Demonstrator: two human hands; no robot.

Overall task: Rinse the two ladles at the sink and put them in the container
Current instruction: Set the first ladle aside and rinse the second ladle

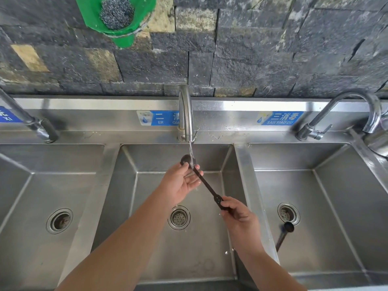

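A dark ladle (206,184) is held over the middle sink basin (130,196), its bowl under the water running from the middle tap (185,114). My right hand (239,215) grips the end of its handle. My left hand (181,181) is spread open against the bowl and upper handle, fingers touching it. A second dark ladle (284,234) lies in the right sink basin (346,206) beside the drain, bowl towards the wall. No container is in view.
Three steel basins sit side by side, each with a drain. The left tap (27,120) and right tap (340,114) are off. A green holder with a steel scourer (116,13) hangs on the stone wall above.
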